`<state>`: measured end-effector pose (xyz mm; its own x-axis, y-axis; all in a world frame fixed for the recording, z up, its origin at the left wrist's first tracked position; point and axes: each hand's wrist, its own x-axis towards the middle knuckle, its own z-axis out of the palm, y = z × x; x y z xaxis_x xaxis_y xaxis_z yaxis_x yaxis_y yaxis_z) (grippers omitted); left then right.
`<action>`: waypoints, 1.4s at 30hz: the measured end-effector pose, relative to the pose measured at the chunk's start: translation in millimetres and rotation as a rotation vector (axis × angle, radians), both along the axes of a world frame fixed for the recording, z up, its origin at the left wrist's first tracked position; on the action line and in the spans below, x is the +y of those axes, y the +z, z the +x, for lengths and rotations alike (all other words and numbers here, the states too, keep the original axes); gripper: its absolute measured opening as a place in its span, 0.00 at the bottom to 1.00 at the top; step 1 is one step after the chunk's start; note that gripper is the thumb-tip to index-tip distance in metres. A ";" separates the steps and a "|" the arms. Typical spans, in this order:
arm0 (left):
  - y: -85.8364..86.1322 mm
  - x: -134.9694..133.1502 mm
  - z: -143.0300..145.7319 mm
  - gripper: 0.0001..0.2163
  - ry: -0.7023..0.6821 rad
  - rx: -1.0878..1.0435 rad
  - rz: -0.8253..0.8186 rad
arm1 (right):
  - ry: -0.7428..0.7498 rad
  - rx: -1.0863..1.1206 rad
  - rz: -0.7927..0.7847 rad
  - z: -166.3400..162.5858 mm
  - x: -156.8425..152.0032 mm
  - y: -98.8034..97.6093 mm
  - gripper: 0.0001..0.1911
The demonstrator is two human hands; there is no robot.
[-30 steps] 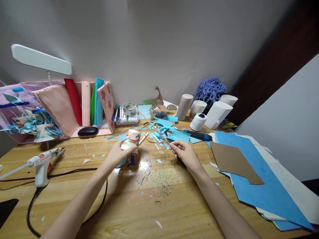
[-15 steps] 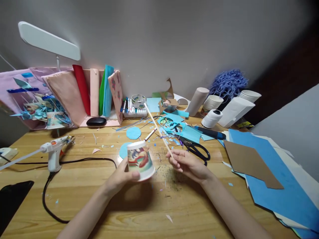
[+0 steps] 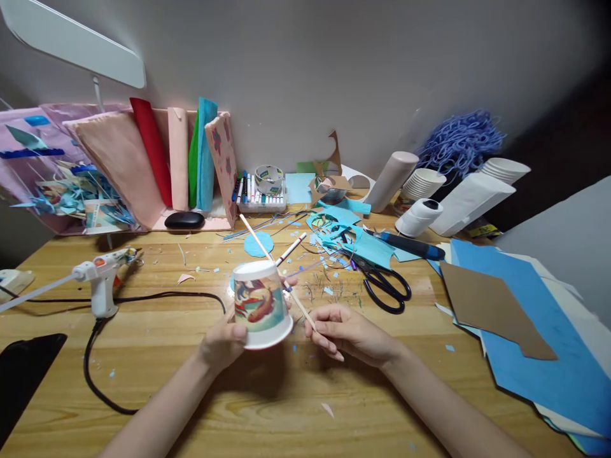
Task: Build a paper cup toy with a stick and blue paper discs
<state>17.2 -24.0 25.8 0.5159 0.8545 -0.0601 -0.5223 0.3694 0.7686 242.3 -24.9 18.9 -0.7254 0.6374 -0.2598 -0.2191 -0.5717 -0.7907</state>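
A paper cup (image 3: 260, 299) with a colourful printed picture is upside down, its wide rim toward the table. My left hand (image 3: 224, 340) grips it, thumb on the near side and fingers partly hidden behind. My right hand (image 3: 346, 331) pinches the lower end of a thin pale stick (image 3: 300, 308). It slants up and left, close behind the cup's right side, with a purple mark partway along. A white marker (image 3: 292, 248) shows past the cup's top right; I cannot tell whether my left fingers hold it. Beyond the cup lies a round blue cutout (image 3: 258, 243).
A glue gun (image 3: 102, 286) with its black cord stands at left. Scissors (image 3: 386, 286) and blue scraps (image 3: 372, 248) lie right of centre. Blue sheets and brown cardboard (image 3: 494, 308) cover the right side. A marker box (image 3: 262, 202), stacked cups (image 3: 422, 184) and yarn (image 3: 461, 143) are at the back.
My right hand has moved down and slightly left. The stick's upper end has swung left, bringing it close to the cup. The cup has shifted slightly left, and the camera view has tilted a little.
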 end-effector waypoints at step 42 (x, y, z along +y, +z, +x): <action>-2.0 -11.0 10.0 0.30 -0.070 0.282 0.127 | -0.207 -0.536 0.645 -8.3 -8.6 -1.7 0.18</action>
